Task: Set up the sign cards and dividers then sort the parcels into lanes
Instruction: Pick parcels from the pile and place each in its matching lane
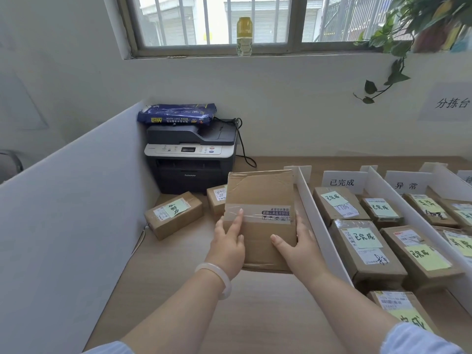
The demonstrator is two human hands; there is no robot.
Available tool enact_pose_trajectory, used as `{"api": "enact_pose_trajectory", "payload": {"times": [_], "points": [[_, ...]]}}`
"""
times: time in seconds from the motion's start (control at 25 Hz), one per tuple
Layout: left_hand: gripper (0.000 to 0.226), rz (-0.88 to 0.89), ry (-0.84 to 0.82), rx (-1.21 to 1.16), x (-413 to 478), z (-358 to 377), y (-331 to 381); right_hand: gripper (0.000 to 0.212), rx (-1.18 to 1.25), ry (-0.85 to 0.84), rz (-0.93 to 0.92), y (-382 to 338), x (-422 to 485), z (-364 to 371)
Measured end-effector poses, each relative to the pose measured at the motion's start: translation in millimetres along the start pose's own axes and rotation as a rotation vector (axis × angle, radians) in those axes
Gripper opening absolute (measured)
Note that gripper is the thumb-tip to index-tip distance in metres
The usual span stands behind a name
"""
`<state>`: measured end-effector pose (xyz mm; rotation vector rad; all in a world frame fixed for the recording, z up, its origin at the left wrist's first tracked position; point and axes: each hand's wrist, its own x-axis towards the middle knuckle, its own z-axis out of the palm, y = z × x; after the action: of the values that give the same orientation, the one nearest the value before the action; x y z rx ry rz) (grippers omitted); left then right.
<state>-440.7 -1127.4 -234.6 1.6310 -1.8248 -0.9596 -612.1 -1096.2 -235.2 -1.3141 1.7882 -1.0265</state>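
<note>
From the head view, a pale wood-grain counter (pixel 255 315) runs up to a white wall beneath a barred window (pixel 217 21). A yellow-capped bottle (pixel 244 37) stands on the sill, and a trailing green plant (pixel 398 34) hangs down at the upper right. A paper wall notice (pixel 452 103) with printed characters is stuck to the wall below the plant. A tall white partition (pixel 76 213) closes off the counter's left side. In the far corner sits a dark printer (pixel 191 159) with a blue paper pack (pixel 176 113) lying on top.

On the right, upright white dividers (pixel 321 221) split the counter into lanes. A first sign card (pixel 342 182) and a second sign card (pixel 406 185) stand at the far ends of two lanes. The lane parcels (pixel 367 251), brown boxes with green and yellow notes, lie in rows between the dividers.

A brown parcel (pixel 263 200) is held up above the counter, left of the first divider and in front of the printer. The left hand (pixel 227 246), with a pale bracelet (pixel 217 277) on its wrist, and the right hand (pixel 296 244) grasp its near corners, fingers (pixel 238 221) lying on the taped face. A labelled box (pixel 173 215) and a smaller box (pixel 215 200) rest on the counter near the printer.
</note>
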Motion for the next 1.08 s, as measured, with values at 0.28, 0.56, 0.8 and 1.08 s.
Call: {"api": "enact_pose_trajectory", "payload": {"times": [0.28,0.56,0.8,1.08], "points": [[0.096,-0.202,0.047,0.133,0,-3,9,0.077,-0.137,-0.003,-0.151,-7,-11,10],[0.127,-0.338,-0.053,-0.181,5,-5,16,0.06,-0.15,0.042,-0.255,-13,-21,20],[0.112,-0.364,0.016,-0.239,3,-5,12,0.04,-0.09,0.024,-0.263,-9,-11,16],[0.121,-0.372,-0.012,-0.245,3,-1,15,0.043,-0.156,0.084,-0.379,-8,-6,22]]}}
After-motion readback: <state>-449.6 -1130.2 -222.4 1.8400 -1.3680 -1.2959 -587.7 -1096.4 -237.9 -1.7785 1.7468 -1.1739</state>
